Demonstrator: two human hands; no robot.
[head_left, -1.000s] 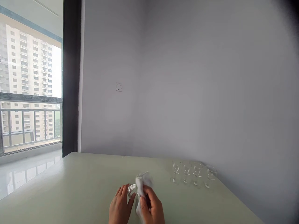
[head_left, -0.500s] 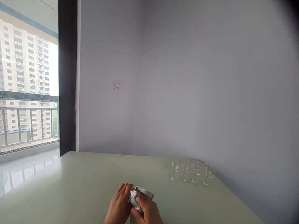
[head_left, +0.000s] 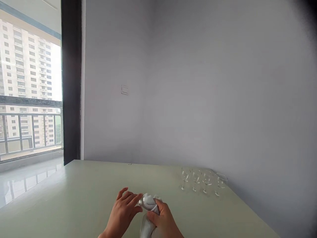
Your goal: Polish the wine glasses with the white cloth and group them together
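A small clear stemmed glass (head_left: 140,200) is held low over the front of the table, mostly hidden by my fingers and a cloth. On its left side my left hand (head_left: 125,208) pinches it between thumb and fingertips, with one finger raised. My right hand (head_left: 163,216) closes around a white cloth (head_left: 149,202), which is bunched against the glass and seems partly pushed into it. More of the cloth hangs down below the right thumb.
Several clear stemmed glasses (head_left: 196,178) stand upright in a row near the table's right back edge. The pale green table (head_left: 81,198) meets a grey wall (head_left: 223,82) with a light switch (head_left: 124,90). A window lies to the left.
My left hand has turned and its fingers have spread, now pinching the glass at its left side. The right hand has shifted slightly right, and more of the white cloth shows.
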